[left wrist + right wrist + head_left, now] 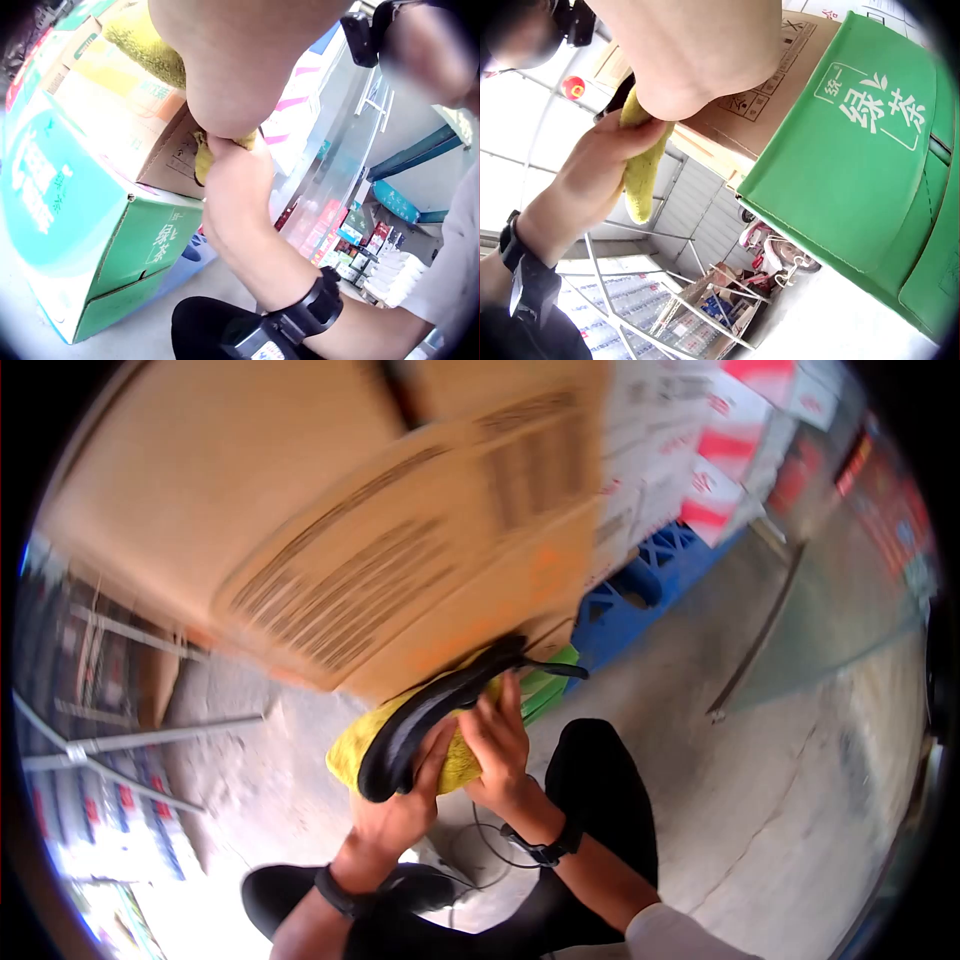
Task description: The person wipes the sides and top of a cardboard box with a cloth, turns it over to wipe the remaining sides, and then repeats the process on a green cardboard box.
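A long black item (400, 735) with a grey inner band and a thin dark strap end lies slanted across a yellow cloth (345, 760). My left hand (390, 825) grips its lower part, thumb along the edge, with cloth bunched around it; in the right wrist view the left hand (585, 169) holds the cloth (641, 184), which hangs down. Higher up, my right hand (495, 745) holds the item's near edge with bent fingers. The left wrist view shows the right hand (240, 187) beside cloth, its fingertips partly hidden.
A big brown carton (420, 530) stands right in front of the hands. Green boxes (847, 157) adjoin it, and a blue pallet (650, 580) lies beneath. Pink-and-white cartons (715, 470) are at the right, metal rods (170, 735) at the left, and a thin cable (480, 825) below the hands.
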`<state>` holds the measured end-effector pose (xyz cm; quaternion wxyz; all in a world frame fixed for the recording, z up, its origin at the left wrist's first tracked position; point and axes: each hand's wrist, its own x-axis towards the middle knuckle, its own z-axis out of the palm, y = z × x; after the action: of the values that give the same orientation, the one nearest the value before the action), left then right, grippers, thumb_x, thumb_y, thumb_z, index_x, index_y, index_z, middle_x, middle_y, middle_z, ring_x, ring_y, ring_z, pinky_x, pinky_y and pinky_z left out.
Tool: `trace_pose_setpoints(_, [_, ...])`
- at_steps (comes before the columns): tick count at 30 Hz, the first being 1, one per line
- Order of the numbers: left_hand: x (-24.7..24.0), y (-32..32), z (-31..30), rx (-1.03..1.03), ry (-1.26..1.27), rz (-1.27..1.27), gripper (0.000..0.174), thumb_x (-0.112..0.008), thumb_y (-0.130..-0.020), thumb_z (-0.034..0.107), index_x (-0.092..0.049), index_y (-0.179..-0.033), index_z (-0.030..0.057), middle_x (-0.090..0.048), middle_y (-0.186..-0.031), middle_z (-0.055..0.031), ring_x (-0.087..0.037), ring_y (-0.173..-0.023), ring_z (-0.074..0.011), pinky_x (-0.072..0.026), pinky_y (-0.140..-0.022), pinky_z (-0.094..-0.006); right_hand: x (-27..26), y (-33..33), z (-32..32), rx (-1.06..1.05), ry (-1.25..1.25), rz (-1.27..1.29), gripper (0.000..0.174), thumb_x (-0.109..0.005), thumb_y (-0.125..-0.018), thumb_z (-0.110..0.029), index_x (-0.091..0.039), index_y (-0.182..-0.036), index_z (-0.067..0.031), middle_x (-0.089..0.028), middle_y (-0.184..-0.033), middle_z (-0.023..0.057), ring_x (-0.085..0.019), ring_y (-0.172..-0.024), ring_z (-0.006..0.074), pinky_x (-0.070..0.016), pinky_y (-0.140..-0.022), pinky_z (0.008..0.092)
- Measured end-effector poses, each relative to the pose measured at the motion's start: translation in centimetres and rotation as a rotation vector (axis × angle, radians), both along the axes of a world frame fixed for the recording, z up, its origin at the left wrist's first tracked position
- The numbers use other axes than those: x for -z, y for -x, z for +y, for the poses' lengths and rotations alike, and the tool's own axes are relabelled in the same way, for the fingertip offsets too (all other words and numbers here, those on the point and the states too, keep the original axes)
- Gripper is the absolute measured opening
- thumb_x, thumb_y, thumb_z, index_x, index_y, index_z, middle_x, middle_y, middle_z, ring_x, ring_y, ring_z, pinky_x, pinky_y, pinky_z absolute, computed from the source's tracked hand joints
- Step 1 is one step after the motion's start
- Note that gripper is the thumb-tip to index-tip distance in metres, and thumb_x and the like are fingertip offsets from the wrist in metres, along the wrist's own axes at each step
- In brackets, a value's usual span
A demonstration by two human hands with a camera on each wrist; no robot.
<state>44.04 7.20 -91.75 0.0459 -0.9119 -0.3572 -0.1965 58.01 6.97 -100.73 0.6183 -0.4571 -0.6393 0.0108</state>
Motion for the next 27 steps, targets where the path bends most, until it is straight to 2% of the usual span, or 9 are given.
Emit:
trace_pose_setpoints(2, [1.1,0.1,0.0,-0.021,-0.097,0.075,0.05,-0.057,-0.081,0.001,-0.061,-0.131,0.0013,-0.054,-0.14,-0.015,-0.053,-0.125,-0.0372,-0.0406,-0.106,-0.0494,-1.5,-1.1,0.1,0.033,-0.001,-0.045,0.044,-0.062,-0.079,-0.004,-0.064,-0.123,-0.0013,-0.056,-0.137,0.0148,-0.043,-0.134,0.0495,-0.0266,-0.114,0.0606])
trace_pose_setpoints(3, [1.2,-0.8,-0.3,-0.048,-0.157,0.096,0.053,-0.056,-0.079,0.0,-0.059,-0.132,0.0003,-0.05,-0.143,-0.0188,-0.05,-0.127,-0.0404,-0.0391,-0.108,-0.0514,-1.6,-1.7,0.2,0.085,-0.008,-0.083,0.035,-0.061,-0.085,-0.009,-0.066,-0.12,-0.0043,-0.058,-0.136,0.0096,-0.047,-0.134,0.0405,-0.0245,-0.117,0.0553])
trace_pose_setpoints(6, [1.7,-3.9,-0.1,-0.073,-0.203,0.19,0.059,-0.053,-0.081,0.001,-0.05,-0.139,-0.0037,-0.041,-0.147,-0.0298,-0.041,-0.132,-0.0512,-0.0331,-0.11,-0.056,-2.2,-4.6,0.6,0.203,-0.025,-0.142,0.028,-0.059,-0.089,-0.012,-0.07,-0.114,-0.0068,-0.063,-0.131,0.0056,-0.049,-0.134,0.0311,-0.0222,-0.121,0.0468])
trace_pose_setpoints(12, [0.4,-9.3,1.8,0.038,-0.115,0.122,0.063,-0.055,-0.081,-0.001,-0.046,-0.143,-0.004,-0.038,-0.153,-0.0223,-0.036,-0.141,-0.0416,-0.0299,-0.114,-0.0512,-3.1,-7.9,1.1,0.393,0.066,-0.026,0.029,-0.062,-0.084,-0.007,-0.067,-0.112,-0.0011,-0.06,-0.134,0.0105,-0.04,-0.14,0.0372,-0.028,-0.114,0.0569])
trace_pose_setpoints(17, [1.8,-5.0,-0.3,-0.099,-0.045,0.135,0.065,-0.056,-0.087,0.004,-0.036,-0.148,-0.0044,-0.029,-0.155,-0.0294,-0.028,-0.142,-0.0506,-0.032,-0.112,-0.0526,-2.3,-2.9,0.3,0.182,-0.018,0.13,0.034,-0.063,-0.083,-0.008,-0.066,-0.116,-0.001,-0.058,-0.138,0.0116,-0.034,-0.144,0.038,-0.0246,-0.118,0.0553])
trace_pose_setpoints(19, [2.1,-3.6,-1.6,-0.179,-0.134,0.179,0.065,-0.057,-0.084,0.004,-0.039,-0.147,-0.0052,-0.031,-0.154,-0.0288,-0.033,-0.139,-0.0506,-0.0338,-0.112,-0.053,-2.1,-2.0,-0.5,0.055,0.014,0.105,0.036,-0.065,-0.082,-0.01,-0.067,-0.118,-0.003,-0.056,-0.14,0.0091,-0.034,-0.144,0.0367,-0.0232,-0.12,0.053])
trace_pose_setpoints(24, [1.9,-7.1,0.4,-0.044,-0.239,0.256,0.075,-0.051,-0.077,-0.003,-0.034,-0.15,-0.004,-0.024,-0.156,-0.0315,-0.023,-0.143,-0.0538,-0.0334,-0.112,-0.0556,-3.0,-6.6,-0.2,0.209,-0.049,-0.008,0.035,-0.069,-0.078,-0.01,-0.069,-0.114,-0.0057,-0.059,-0.138,0.0084,-0.038,-0.143,0.033,-0.0248,-0.12,0.0524])
trace_pose_setpoints(25, [1.2,-9.0,0.5,-0.096,0.056,0.17,0.073,-0.051,-0.078,-0.002,-0.035,-0.15,-0.0033,-0.024,-0.158,-0.0277,-0.024,-0.144,-0.0493,-0.0324,-0.113,-0.0533,-3.1,-7.7,0.1,0.278,-0.057,0.086,0.042,-0.068,-0.077,-0.005,-0.067,-0.118,-0.0051,-0.058,-0.138,0.0095,-0.038,-0.142,0.0344,-0.0253,-0.119,0.052])
trace_pose_setpoints(27, [0.0,-13.1,2.5,0.033,-0.027,0.254,0.07,-0.052,-0.08,-0.001,-0.038,-0.148,-0.0027,-0.028,-0.158,-0.0227,-0.027,-0.146,-0.0433,-0.0332,-0.114,-0.0489,-3.8,-10.6,0.0,0.404,0.019,0.164,0.048,-0.065,-0.076,0.002,-0.062,-0.124,-0.002,-0.057,-0.139,0.0112,-0.039,-0.142,0.0368,-0.0274,-0.117,0.0526])
